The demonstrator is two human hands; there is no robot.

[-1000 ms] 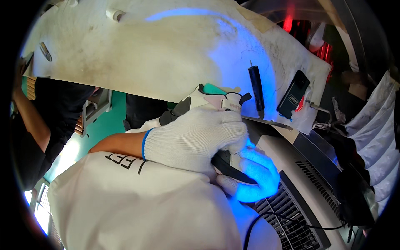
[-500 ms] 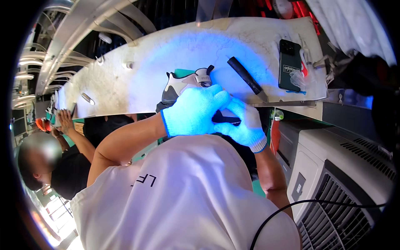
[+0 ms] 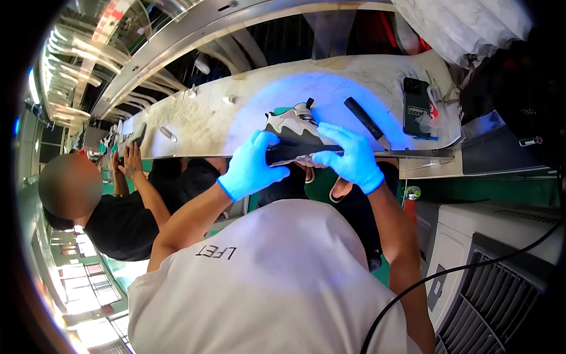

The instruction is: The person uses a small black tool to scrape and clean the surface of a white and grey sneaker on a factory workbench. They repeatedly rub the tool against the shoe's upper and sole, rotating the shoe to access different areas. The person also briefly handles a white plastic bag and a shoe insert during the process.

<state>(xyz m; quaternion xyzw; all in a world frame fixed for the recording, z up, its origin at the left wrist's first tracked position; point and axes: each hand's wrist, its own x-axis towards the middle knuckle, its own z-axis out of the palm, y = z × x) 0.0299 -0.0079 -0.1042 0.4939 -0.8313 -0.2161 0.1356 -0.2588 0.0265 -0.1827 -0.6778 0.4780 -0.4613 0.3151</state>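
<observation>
A white, grey and black sneaker point(image 3: 293, 125) is tilted on its side at the table's near edge, its dark sole toward me. My left hand point(image 3: 250, 165), in a knitted work glove, curves its fingers and thumb around the shoe's left end. At the right end my gloved right hand point(image 3: 351, 154) grips the shoe, fingers over the upper and thumb by the sole. Blue light falls on both gloves and the shoe. Beyond my right hand lies a black stick-shaped tool point(image 3: 364, 119) with a pale pointed tip.
A dark phone point(image 3: 416, 106) and crumpled clear plastic lie on the worn white table point(image 3: 200, 127) at right. Behind the table runs a metal-framed rack point(image 3: 194, 35). A co-worker point(image 3: 127, 218) handles a shoe at left. A grey machine with a vent point(image 3: 501, 283) stands at lower right.
My hands have moved apart, from close together over the shoe to its two ends. More of the upper and the dark sole shows. The whole view has shifted.
</observation>
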